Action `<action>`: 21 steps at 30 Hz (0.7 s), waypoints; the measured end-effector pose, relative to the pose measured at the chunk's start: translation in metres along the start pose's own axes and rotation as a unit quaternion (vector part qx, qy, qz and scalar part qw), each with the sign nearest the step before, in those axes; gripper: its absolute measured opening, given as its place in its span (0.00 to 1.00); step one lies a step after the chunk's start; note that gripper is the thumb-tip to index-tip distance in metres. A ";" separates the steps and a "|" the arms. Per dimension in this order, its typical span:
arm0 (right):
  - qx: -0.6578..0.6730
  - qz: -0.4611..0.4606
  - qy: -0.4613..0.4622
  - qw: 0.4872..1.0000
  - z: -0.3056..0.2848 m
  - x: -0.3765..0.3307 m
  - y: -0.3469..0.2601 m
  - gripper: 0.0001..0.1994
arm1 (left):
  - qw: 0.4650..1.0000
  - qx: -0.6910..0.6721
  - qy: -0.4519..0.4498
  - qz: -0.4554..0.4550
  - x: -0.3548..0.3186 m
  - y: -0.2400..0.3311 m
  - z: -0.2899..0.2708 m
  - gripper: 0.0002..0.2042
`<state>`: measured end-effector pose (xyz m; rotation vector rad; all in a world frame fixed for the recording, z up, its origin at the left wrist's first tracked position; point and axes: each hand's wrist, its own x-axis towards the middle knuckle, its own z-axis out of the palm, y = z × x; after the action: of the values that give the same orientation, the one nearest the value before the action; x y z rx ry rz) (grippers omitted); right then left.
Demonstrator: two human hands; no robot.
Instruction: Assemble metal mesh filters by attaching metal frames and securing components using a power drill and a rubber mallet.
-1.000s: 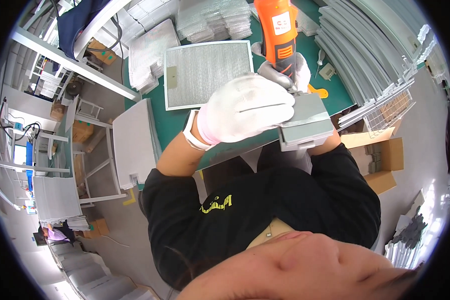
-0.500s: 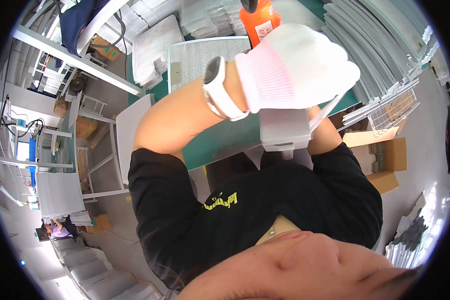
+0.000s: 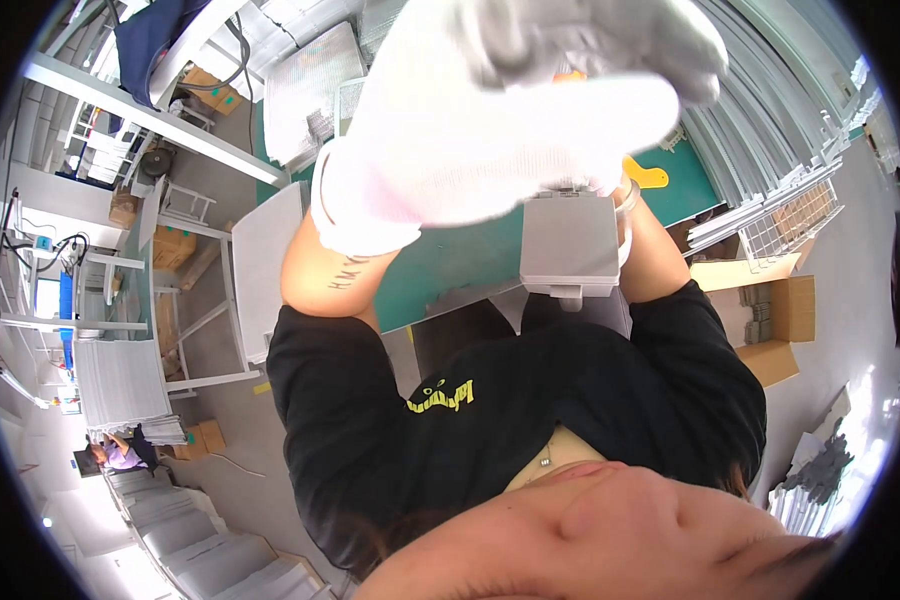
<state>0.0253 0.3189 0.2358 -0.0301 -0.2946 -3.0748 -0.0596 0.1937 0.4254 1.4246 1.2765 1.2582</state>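
Gripping cannot be confirmed for either hand. Left hand (image 3: 515,115), in a white knit glove, is raised close to the camera, blurred, fingers curled; nothing clearly held in it. Right hand is hidden behind that glove; only the right forearm (image 3: 660,255) shows, beside the grey rectangular metal box (image 3: 568,240) that sits at the near edge of the green work mat (image 3: 460,265), against the person's body. Whether the right hand holds the box, cannot tell.

Risk: the box overhangs the edge and could tip off toward the lap if unsupported; the raised glove blocks the view, so a blind reach could knock it.

Hidden: most of the bench top, an orange object (image 3: 568,76) barely peeking behind the glove, a yellow flat piece (image 3: 648,176) partly cut off. Stacked grey metal strips (image 3: 760,110) at right bend with the lens.
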 end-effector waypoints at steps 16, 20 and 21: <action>-0.527 -0.191 -0.116 0.820 -0.021 0.015 -0.020 0.41 | 0.937 -0.004 0.165 0.307 -0.056 -0.164 0.037 0.40; -0.542 -0.233 -0.092 0.802 -0.027 0.008 -0.021 0.36 | 0.938 0.167 0.164 0.255 -0.060 -0.148 0.030 0.13; -0.570 -0.238 -0.067 0.783 -0.025 0.004 -0.021 0.34 | 0.940 0.155 0.173 0.251 -0.058 -0.147 0.031 0.09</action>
<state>0.0197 0.3348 0.2076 -0.2458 1.8080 -3.1050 -0.0521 0.1584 0.2680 1.8992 1.4420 1.7669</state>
